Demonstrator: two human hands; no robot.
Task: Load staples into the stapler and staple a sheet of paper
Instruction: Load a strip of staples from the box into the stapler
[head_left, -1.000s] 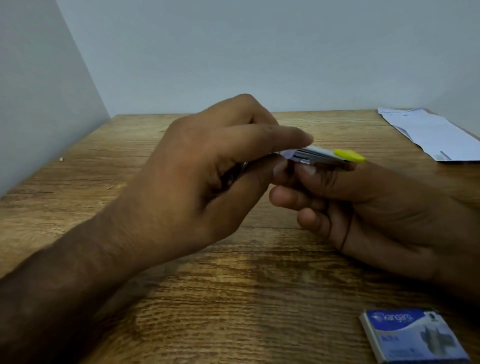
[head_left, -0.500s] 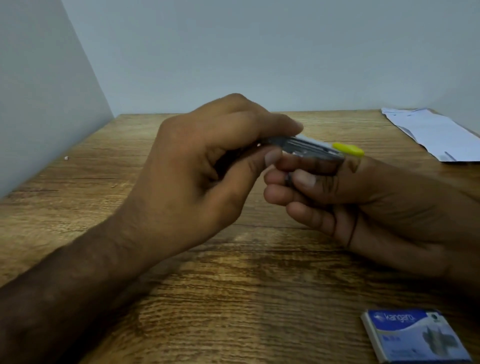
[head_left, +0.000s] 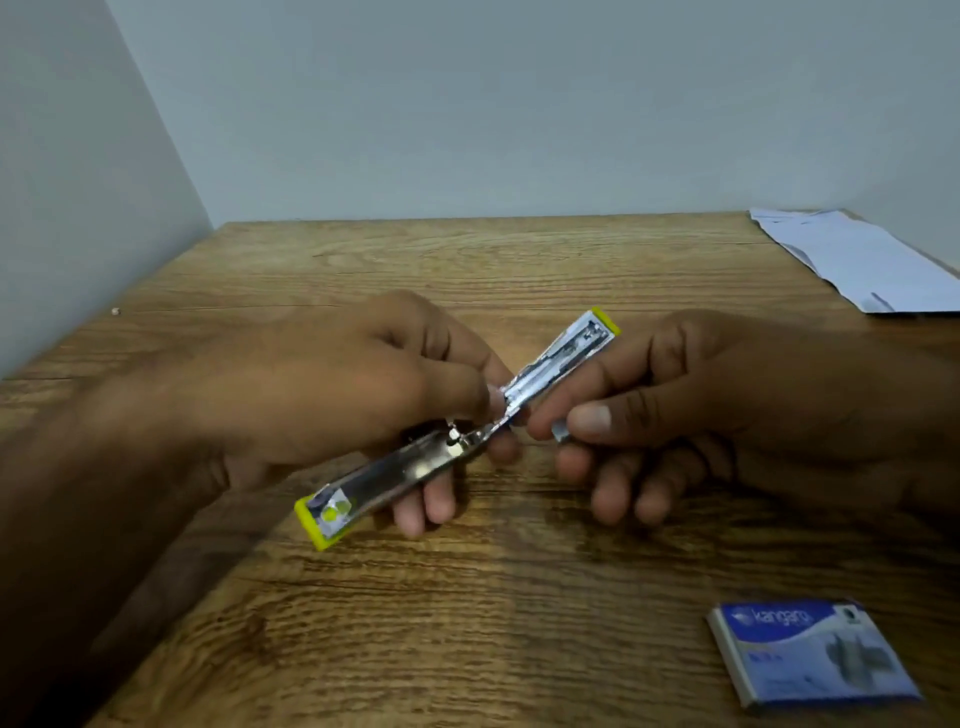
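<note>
Nearest the person, at the right front of the table (head_left: 467, 649), lies the staple box (head_left: 810, 654), blue and white, flat on the wood and looking shut. No loose staples show beside it.

Further in, above the middle of the table, the stapler (head_left: 457, 436) is held in the air by both hands. It is swung wide open, almost flat out in one line: one yellow-tipped half points down toward the person's left, the other runs up and away to the right, with the hinge between the two hands. The left hand (head_left: 332, 395) pinches it at the hinge, thumb on top, fingers curled beneath the near half. The right hand (head_left: 727, 405) has its thumb and forefinger closed near the far half. A small grey thing sits under that thumb; whether it is a strip of staples or part of the stapler, I cannot tell.

Furthest off, at the far right corner, the paper (head_left: 862, 260) lies flat and untouched, well apart from the hands.

So, by my reckoning, the opening is done. The channel shows bare metal, though it is too blurred to be sure it is empty. Left to do: staples in, stapler closed, paper fetched and stapled.
</note>
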